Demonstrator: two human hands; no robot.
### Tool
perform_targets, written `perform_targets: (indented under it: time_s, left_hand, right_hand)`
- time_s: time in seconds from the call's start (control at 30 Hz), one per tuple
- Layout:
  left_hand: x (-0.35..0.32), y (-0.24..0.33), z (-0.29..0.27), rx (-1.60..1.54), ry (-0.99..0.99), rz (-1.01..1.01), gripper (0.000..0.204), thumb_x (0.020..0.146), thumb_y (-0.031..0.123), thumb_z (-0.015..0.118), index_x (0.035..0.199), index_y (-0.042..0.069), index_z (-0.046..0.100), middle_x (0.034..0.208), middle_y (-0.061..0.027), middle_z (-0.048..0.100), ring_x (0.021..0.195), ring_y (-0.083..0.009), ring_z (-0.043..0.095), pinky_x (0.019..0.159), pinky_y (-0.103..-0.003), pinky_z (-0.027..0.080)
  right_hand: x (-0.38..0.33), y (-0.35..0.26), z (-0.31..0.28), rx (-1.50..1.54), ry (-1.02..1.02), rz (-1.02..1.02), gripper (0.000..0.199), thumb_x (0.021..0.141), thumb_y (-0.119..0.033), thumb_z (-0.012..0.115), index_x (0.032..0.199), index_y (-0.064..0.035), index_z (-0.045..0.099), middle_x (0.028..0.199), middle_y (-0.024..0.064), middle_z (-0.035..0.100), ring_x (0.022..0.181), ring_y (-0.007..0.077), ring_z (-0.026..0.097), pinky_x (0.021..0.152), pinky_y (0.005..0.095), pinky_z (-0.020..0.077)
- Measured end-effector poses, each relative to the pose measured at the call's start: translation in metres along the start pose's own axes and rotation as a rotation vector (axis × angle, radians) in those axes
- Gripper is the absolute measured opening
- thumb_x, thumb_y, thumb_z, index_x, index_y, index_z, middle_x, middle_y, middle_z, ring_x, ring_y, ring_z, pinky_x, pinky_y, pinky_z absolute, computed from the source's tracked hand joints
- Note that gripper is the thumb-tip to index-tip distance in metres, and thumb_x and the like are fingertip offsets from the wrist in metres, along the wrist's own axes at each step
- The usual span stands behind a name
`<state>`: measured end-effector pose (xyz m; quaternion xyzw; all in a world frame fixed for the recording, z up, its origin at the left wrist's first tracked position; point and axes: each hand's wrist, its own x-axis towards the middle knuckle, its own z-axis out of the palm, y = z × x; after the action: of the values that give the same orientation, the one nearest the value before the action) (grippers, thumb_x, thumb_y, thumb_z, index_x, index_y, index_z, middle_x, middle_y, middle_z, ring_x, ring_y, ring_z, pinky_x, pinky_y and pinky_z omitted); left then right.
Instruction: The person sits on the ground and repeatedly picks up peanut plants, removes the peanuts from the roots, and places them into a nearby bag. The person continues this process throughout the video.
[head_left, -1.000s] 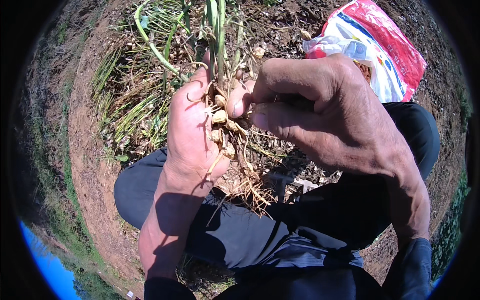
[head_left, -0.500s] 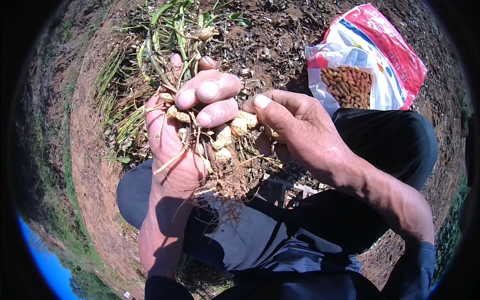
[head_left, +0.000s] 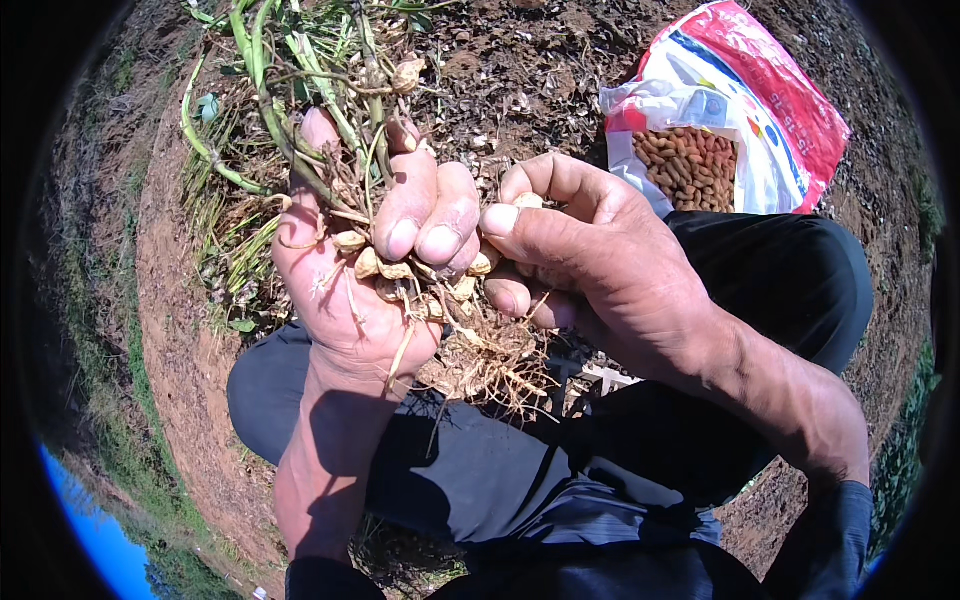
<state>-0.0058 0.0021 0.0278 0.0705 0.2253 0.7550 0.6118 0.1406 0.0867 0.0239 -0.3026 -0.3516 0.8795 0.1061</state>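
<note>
My left hand [head_left: 385, 240] is closed around the stems and roots of a peanut plant [head_left: 270, 110]. Its green stalks rise past my fingers, and its root tangle [head_left: 495, 370] hangs below the palm. Several pale pods [head_left: 385, 268] show between palm and fingertips. My right hand [head_left: 610, 255] is closed just beside the left fingers, with a peanut pod [head_left: 527, 201] partly visible between thumb and forefinger. Whether that pod is still joined to the plant, I cannot tell. The other right fingers curl underneath, near more pods.
A red, white and blue plastic sack [head_left: 745, 110] stands at the far right, its mouth showing many peanuts [head_left: 690, 165]. Pulled plants [head_left: 240, 235] lie on the soil behind my left hand. My dark-trousered legs [head_left: 800, 270] are bent beneath my arms.
The plant has turned in my left hand, its stalks spreading left and its roots swinging right. My left fingers have shifted their grip. My right hand has closed in against them, thumb lower.
</note>
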Motion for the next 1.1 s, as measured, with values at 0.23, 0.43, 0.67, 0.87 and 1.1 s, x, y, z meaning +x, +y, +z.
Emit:
perform_targets:
  time_s: [0.23,0.43,0.67,0.87,1.1]
  left_hand:
    - [0.005,-0.011,-0.003,0.067,0.076,0.022,0.057,0.101,0.053,0.030,0.093,0.003,0.057,0.063,-0.0021,0.046,0.067,-0.0204,0.049,0.058,-0.034,0.050]
    - [-0.008,0.004,-0.006,-0.039,0.077,0.008,0.045,0.099,0.045,0.045,0.107,0.003,0.058,0.062,0.0057,0.047,0.062,-0.0122,0.041,0.053,-0.026,0.030]
    - [-0.003,0.002,-0.004,-0.121,0.032,0.076,0.051,0.099,0.050,0.046,0.111,0.001,0.056,0.062,0.0049,0.049,0.063,-0.0133,0.041,0.052,-0.027,0.030]
    - [-0.002,0.003,-0.001,-0.014,-0.001,0.128,0.052,0.102,0.050,0.037,0.107,0.003,0.058,0.061,0.0003,0.044,0.067,-0.0184,0.046,0.058,-0.031,0.043]
    - [0.007,-0.010,0.002,0.112,0.059,0.147,0.053,0.101,0.052,0.040,0.101,0.002,0.058,0.057,-0.0030,0.045,0.064,-0.0214,0.047,0.059,-0.032,0.042]
  right_hand:
    - [-0.001,-0.002,-0.002,-0.301,0.295,-0.209,0.020,0.093,-0.019,0.067,0.098,-0.0044,0.054,0.074,0.0026,0.061,0.060,0.0063,0.058,0.047,0.0171,0.0389]
    - [0.017,-0.016,-0.021,-0.325,0.309,-0.247,0.019,0.093,-0.019,0.063,0.091,-0.0010,0.059,0.066,0.0022,0.060,0.054,0.0051,0.053,0.048,0.0200,0.0418]
    - [-0.008,-0.007,0.001,-0.089,-0.062,0.098,0.035,0.095,-0.020,0.061,0.121,0.0028,0.058,0.091,0.0050,0.065,0.065,0.0076,0.061,0.049,0.0174,0.0454]
    - [-0.007,-0.006,0.009,-0.244,-0.032,0.033,0.032,0.091,-0.018,0.068,0.115,0.0012,0.061,0.086,0.0034,0.066,0.059,0.0035,0.056,0.042,0.0178,0.0388]
    - [-0.008,-0.003,0.005,-0.350,0.165,-0.080,0.023,0.083,-0.010,0.076,0.098,-0.0003,0.062,0.081,0.0001,0.062,0.068,0.0042,0.056,0.059,0.0198,0.0467]
